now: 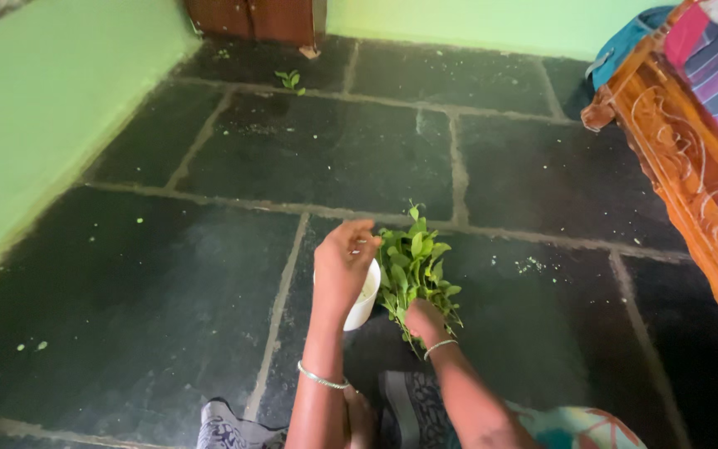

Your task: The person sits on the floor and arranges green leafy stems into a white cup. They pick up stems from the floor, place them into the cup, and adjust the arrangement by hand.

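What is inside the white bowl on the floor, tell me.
Inside the white bowl, only a strip of pale inner wall shows, with a few greenish bits. The left hand covers most of it; the right hand holds a leafy bunch beside it.

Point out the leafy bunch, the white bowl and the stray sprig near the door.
leafy bunch (415,266), head view, on its middle leaves.
white bowl (365,301), head view, on its outer wall.
stray sprig (291,81), head view, on its leaves.
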